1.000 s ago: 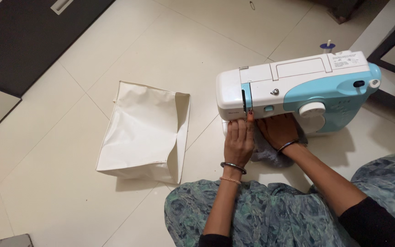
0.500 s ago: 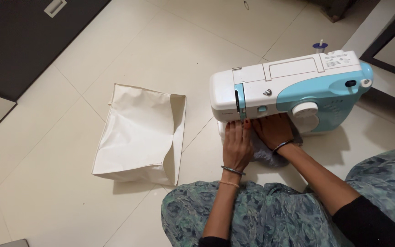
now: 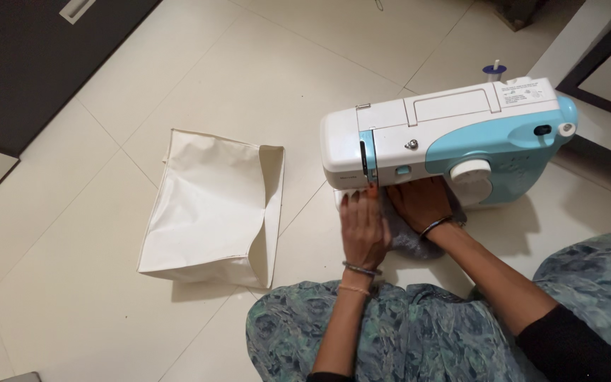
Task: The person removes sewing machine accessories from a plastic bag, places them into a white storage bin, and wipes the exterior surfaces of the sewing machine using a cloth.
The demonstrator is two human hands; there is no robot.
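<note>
**Hands flat on grey cloth at the needle of a sewing machine**

Left hand (image 3: 363,230), fingers together and lying flat, presses the near edge of the grey cloth (image 3: 410,242) on the machine bed, its fingertips close under the needle end; right hand (image 3: 420,204), palm down with fingers loosely spread, rests on the same cloth just beside it, partly under the machine arm; neither hand pinches anything. The cloth lies between the hands and the bed, bunched toward the person's patterned lap (image 3: 419,332); it looks soft, limp and light, likely to wrinkle or slide unless held flat, so a flat-palm hold on either side of the needle line seems the surest grip. Beyond the hands stands the white and blue sewing machine (image 3: 454,134) on the tiled floor (image 3: 263,71); it appears rigid and heavy. To the left, well apart, lies a cream fabric cover (image 3: 210,205), creased and half collapsed.
</note>
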